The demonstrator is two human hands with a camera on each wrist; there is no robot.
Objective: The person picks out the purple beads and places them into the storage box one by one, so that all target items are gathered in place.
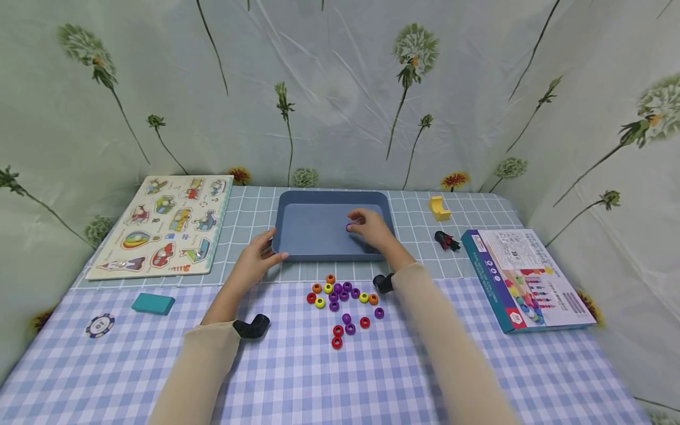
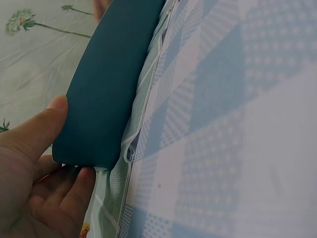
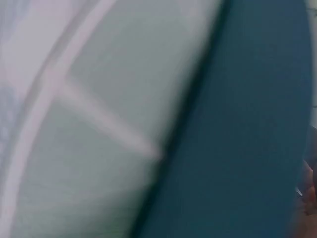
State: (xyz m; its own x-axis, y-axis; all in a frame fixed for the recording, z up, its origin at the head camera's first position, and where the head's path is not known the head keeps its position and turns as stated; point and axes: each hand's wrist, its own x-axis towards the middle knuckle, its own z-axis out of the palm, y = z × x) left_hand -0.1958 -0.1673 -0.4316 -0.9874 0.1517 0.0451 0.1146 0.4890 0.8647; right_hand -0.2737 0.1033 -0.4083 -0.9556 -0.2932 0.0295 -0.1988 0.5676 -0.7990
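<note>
A blue-grey rectangular tray [image 1: 310, 230] lies at the back middle of the table. My left hand [image 1: 254, 263] grips its near left corner; in the left wrist view the thumb lies against the tray wall [image 2: 101, 89] and the fingers curl round the corner's underside. Over the tray's right half, my right hand [image 1: 373, 231] pinches a small purple bead [image 1: 348, 227] between thumb and fingertips. Loose purple, red, yellow and orange beads [image 1: 344, 296] are scattered on the checked cloth in front of the tray. The tray wall [image 3: 247, 124] fills much of the right wrist view, hiding most of that hand.
A picture puzzle board [image 1: 164, 230] lies at the back left, with a teal block [image 1: 153, 303] and a poker chip [image 1: 100, 325] before it. To the right are a yellow piece [image 1: 439, 209], a small black-and-red figure [image 1: 447, 241] and a flat boxed set [image 1: 531, 280].
</note>
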